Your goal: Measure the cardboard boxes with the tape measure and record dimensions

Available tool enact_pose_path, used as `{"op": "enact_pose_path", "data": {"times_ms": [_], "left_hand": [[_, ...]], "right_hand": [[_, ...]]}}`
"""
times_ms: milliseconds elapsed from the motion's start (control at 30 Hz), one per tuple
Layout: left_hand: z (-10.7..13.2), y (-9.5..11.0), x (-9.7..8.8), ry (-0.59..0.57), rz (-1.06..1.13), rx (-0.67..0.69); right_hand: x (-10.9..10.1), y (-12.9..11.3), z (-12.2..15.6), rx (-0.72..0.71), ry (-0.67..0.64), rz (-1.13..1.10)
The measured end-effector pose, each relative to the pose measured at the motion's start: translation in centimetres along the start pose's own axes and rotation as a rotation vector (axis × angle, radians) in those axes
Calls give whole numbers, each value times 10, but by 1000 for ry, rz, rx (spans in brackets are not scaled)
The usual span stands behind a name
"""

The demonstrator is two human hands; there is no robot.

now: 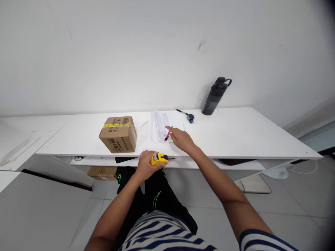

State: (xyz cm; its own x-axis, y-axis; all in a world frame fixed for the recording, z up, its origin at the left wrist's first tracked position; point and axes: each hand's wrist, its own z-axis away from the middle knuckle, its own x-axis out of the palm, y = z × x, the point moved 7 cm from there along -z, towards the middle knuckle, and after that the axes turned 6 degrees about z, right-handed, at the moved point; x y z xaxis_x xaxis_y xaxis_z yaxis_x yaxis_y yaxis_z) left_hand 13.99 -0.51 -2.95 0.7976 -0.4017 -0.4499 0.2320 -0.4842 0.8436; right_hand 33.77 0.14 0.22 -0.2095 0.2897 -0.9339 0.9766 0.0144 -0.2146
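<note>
My left hand (pixel 146 165) is closed around a yellow tape measure (pixel 158 159) just in front of the table's front edge. My right hand (pixel 181 139) is over the table with its index finger stretched out above white papers (pixel 161 127). A red pen (pixel 168 135) with a dark end lies slanted on the papers, directly under that finger; whether the finger touches it is hard to tell. The remaining right fingers are bent and partly hidden. Left of the papers stands a taped cardboard box (pixel 119 135).
A dark water bottle (pixel 213 99) stands near the wall, right of a black pen (pixel 181 111) and a small dark watch-like object (pixel 190 118). The white table (pixel 235 139) has a shelf (pixel 183 163) below its front edge. Another cardboard box (pixel 103 172) is low at the left.
</note>
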Motion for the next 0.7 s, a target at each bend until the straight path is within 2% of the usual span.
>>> {"op": "enact_pose_path", "data": {"times_ms": [33, 67, 133, 267, 400, 467, 567, 633, 700], "left_hand": [[-7, 0, 7, -43, -114, 48], [-15, -1, 14, -81, -202, 93], [-29, -4, 27, -142, -290, 155], [-57, -15, 39, -174, -312, 186], [-77, -32, 39, -144, -258, 65], [-82, -42, 38, -113, -225, -19], [-87, -50, 37, -77, -207, -86], [-89, -51, 37, -60, -222, -95], [-91, -50, 38, -58, -242, -85]], "right_hand": [[11, 19, -18, 10, -140, 138], [20, 33, -34, -9, -223, 250], [35, 48, -59, -86, -295, 355], [56, 52, -76, -204, -302, 292], [61, 56, -62, -170, -230, 197], [55, 63, -50, -39, -97, 32], [52, 80, -28, 241, 142, -397], [60, 83, -20, 326, 173, -645], [69, 80, -19, 343, 133, -840]]}}
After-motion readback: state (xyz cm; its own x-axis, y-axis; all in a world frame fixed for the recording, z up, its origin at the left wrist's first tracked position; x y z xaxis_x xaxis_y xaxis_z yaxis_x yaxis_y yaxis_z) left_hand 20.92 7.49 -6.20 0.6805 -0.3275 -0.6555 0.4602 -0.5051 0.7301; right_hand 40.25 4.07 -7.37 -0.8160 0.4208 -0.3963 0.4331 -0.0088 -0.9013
